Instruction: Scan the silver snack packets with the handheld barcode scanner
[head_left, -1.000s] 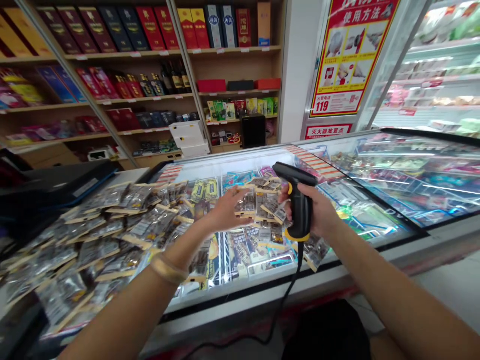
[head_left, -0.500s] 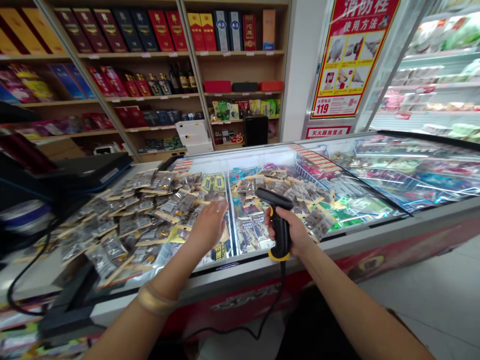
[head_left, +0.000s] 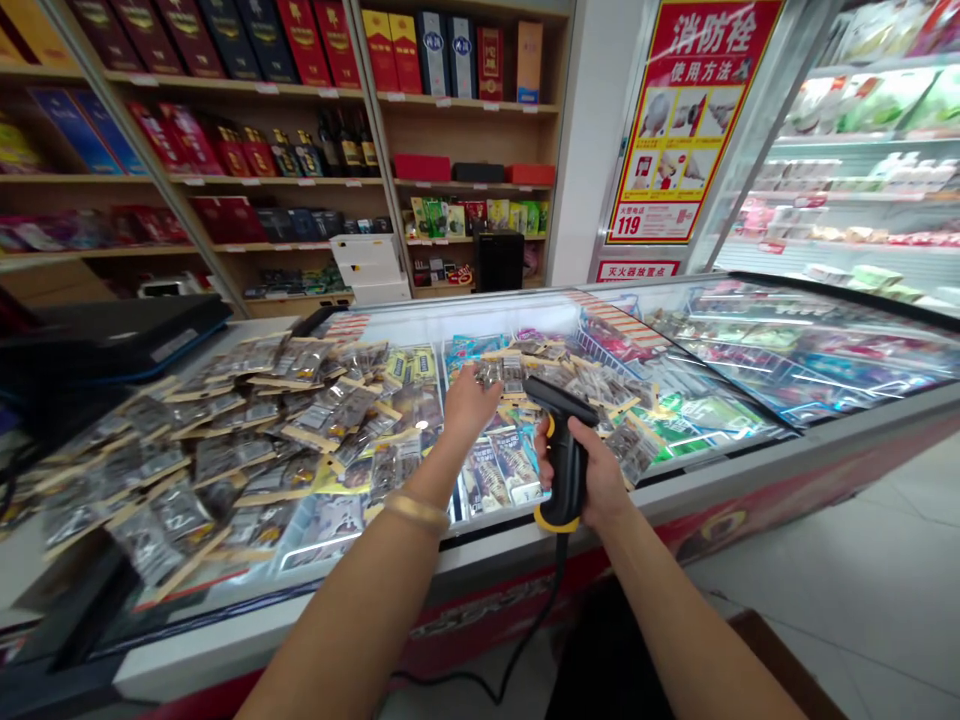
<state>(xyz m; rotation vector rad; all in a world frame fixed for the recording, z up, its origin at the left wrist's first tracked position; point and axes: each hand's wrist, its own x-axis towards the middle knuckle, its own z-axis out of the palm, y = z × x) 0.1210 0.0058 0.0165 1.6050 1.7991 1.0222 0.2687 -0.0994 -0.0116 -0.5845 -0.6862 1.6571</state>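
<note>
You are holding the black scanner (head_left: 568, 485) above the front of the glass-topped freezer (head_left: 720, 482), your right hand's (head_left: 602, 475) fingers wrapping its handle. Your left hand (head_left: 470, 405) is hovering at the small packets (head_left: 514, 373) lying on the glass; whether its fingers are gripping one, I cannot tell.

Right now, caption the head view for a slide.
Right hand holds corded scanner; left hand at packets on glass-topped case.

Black, yellow-trimmed scanner (head_left: 570, 475) held upright above clear packets (head_left: 341, 408) with tan strips, heaped overlapping across the freezer (head_left: 247, 632) top.
</note>
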